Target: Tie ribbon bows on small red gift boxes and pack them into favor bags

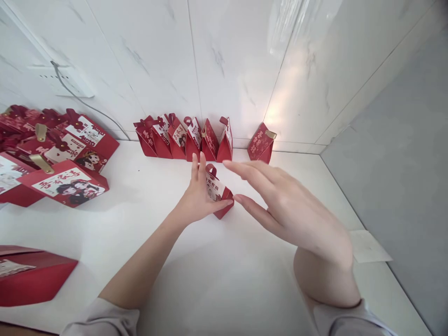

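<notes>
A small red gift box (223,190) with a white printed panel and a red ribbon loop stands on the white counter in front of me. My left hand (199,198) is at its left side, fingers stretched upward and thumb reaching across the box's front; whether it grips the box I cannot tell, but the fingers look spread. To the right, my right hand (280,200) hovers with fingers and thumb apart, holding nothing. Part of the box is hidden behind my left hand. Just behind it, a row of similar red gift boxes (178,142) lines the wall.
Another gift box (260,143) stands apart at the wall, right of the row. Several boxes are heaped at left, with one printed box (68,184) in front. A larger red box (38,275) lies nearer. A cable (84,102) hangs from a wall socket (61,80).
</notes>
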`<state>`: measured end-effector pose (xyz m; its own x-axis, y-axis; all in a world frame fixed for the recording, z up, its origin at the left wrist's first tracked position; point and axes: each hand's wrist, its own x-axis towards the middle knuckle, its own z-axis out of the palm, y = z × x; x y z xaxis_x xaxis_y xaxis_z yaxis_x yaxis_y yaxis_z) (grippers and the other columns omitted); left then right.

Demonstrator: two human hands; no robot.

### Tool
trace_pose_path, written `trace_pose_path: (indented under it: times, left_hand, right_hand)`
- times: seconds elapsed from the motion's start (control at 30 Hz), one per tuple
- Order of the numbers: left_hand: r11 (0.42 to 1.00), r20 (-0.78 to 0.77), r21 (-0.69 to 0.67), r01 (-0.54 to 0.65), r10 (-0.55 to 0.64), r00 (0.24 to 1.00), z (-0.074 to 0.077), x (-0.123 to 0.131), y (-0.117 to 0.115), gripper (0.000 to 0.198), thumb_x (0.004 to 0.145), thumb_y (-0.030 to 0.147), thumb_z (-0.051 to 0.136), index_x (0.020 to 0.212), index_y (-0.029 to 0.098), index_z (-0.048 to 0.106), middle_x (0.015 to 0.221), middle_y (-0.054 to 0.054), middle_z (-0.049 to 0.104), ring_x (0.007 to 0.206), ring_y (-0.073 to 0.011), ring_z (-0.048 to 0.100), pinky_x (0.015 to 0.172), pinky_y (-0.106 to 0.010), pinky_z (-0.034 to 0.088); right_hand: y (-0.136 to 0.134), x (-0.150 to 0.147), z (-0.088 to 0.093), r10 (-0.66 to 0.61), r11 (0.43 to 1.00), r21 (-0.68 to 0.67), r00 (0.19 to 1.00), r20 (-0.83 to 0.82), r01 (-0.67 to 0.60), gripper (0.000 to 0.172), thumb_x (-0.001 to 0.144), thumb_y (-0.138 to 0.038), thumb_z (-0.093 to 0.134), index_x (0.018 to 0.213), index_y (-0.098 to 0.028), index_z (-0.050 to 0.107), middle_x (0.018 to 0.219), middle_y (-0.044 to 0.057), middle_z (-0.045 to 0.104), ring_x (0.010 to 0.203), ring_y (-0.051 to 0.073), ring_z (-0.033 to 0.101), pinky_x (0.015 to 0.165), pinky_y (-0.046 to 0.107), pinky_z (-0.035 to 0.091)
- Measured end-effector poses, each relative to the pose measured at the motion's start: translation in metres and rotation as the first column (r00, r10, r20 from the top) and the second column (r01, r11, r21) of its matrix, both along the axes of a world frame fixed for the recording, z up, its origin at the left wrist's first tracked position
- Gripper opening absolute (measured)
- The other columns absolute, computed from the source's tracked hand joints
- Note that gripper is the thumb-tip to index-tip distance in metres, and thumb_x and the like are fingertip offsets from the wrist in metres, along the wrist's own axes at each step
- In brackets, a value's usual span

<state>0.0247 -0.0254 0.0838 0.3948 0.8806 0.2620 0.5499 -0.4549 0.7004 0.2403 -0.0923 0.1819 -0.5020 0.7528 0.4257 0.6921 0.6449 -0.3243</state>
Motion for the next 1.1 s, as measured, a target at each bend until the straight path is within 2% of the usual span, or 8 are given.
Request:
trace_pose_path:
  times: [0.13, 0.23, 0.4, 0.57, 0.67, 0.8, 1.0, 1.1]
  left_hand:
    - [0.986, -0.041, -0.168, 0.022, -0.029, 0.999, -0.007, -0.013, 0.011, 0.129, 0.068, 0.055, 0.078, 0.152, 0.033, -0.018, 0.162, -0.016, 0.006, 0.148, -0.0403, 0.015, 0.115, -0.062, 0.025]
    - [0.967, 0.037, -0.244, 0.076, -0.069, 0.997, -0.013, -0.02, 0.018, 0.132, 0.066, 0.051, 0.081, 0.154, 0.026, -0.014, 0.159, -0.021, 0.015, 0.148, -0.0392, 0.017, 0.117, -0.059, 0.018]
    - [0.931, 0.117, -0.346, 0.114, -0.078, 0.99, -0.014, -0.026, 0.024, 0.132, 0.063, 0.046, 0.083, 0.156, 0.022, -0.007, 0.158, -0.022, 0.021, 0.145, -0.0358, 0.027, 0.117, -0.052, 0.024]
    - [0.852, 0.187, -0.521, 0.052, 0.054, 0.981, -0.001, -0.033, 0.025, 0.083, 0.085, 0.053, 0.057, 0.154, 0.029, 0.019, 0.143, -0.013, 0.05, 0.126, -0.029, 0.052, 0.105, -0.046, 0.041]
    - [0.841, 0.252, -0.528, 0.113, 0.028, 0.967, 0.006, -0.036, 0.022, 0.062, 0.091, 0.051, 0.045, 0.148, 0.028, 0.037, 0.139, -0.011, 0.056, 0.122, -0.0283, 0.056, 0.098, -0.043, 0.047]
    - [0.841, 0.245, -0.522, 0.142, -0.012, 0.97, 0.013, -0.039, 0.018, 0.057, 0.089, 0.049, 0.049, 0.142, 0.028, 0.044, 0.141, -0.011, 0.054, 0.124, -0.0274, 0.055, 0.096, -0.039, 0.047]
    - [0.825, 0.244, -0.545, 0.149, -0.014, 0.97, 0.018, -0.039, 0.016, 0.057, 0.086, 0.05, 0.054, 0.139, 0.03, 0.048, 0.142, -0.008, 0.054, 0.122, -0.0271, 0.056, 0.095, -0.038, 0.048]
    - [0.769, 0.317, -0.626, 0.13, 0.098, 0.943, 0.02, -0.035, 0.018, 0.05, 0.087, 0.053, 0.05, 0.128, 0.026, 0.058, 0.127, -0.007, 0.065, 0.113, -0.0279, 0.062, 0.096, -0.04, 0.049]
  right_hand:
    - [0.018, 0.003, -0.024, -0.063, 0.914, -0.367, 0.955, 0.291, 0.172, 0.043, 0.098, -0.038, 0.042, 0.135, -0.018, 0.049, 0.121, 0.015, 0.065, 0.105, 0.031, 0.066, 0.079, 0.042, 0.054]
    - [0.038, -0.009, -0.042, -0.069, 0.859, -0.452, 0.928, 0.365, 0.241, 0.042, 0.098, -0.042, 0.041, 0.125, -0.014, 0.056, 0.116, 0.018, 0.067, 0.109, 0.034, 0.064, 0.081, 0.041, 0.052]
    - [0.061, -0.028, -0.061, 0.002, 0.819, -0.516, 0.897, 0.443, 0.253, 0.032, 0.098, -0.03, 0.036, 0.109, -0.013, 0.06, 0.105, 0.018, 0.07, 0.091, 0.032, 0.069, 0.071, 0.037, 0.048]
    - [0.056, -0.025, -0.054, -0.02, 0.827, -0.535, 0.96, 0.28, 0.174, 0.038, 0.101, -0.042, 0.031, 0.109, -0.017, 0.058, 0.107, 0.015, 0.07, 0.091, 0.028, 0.068, 0.071, 0.034, 0.047]
    - [0.051, -0.02, -0.048, 0.031, 0.791, -0.608, 0.989, 0.145, 0.064, 0.042, 0.099, -0.053, 0.031, 0.103, -0.021, 0.059, 0.104, 0.011, 0.07, 0.09, 0.025, 0.067, 0.072, 0.033, 0.048]
    - [0.049, -0.017, -0.046, 0.04, 0.769, -0.636, 0.987, 0.153, 0.067, 0.044, 0.098, -0.056, 0.033, 0.097, -0.021, 0.06, 0.1, 0.011, 0.07, 0.088, 0.026, 0.067, 0.072, 0.034, 0.048]
    - [0.049, -0.012, -0.045, 0.019, 0.764, -0.641, 0.991, 0.129, 0.069, 0.046, 0.097, -0.057, 0.034, 0.105, -0.021, 0.061, 0.105, 0.011, 0.069, 0.09, 0.026, 0.066, 0.07, 0.034, 0.047]
    - [0.048, -0.011, -0.039, 0.02, 0.789, -0.614, 0.998, 0.058, 0.019, 0.047, 0.097, -0.058, 0.034, 0.101, -0.021, 0.063, 0.1, 0.008, 0.07, 0.086, 0.023, 0.065, 0.069, 0.032, 0.046]
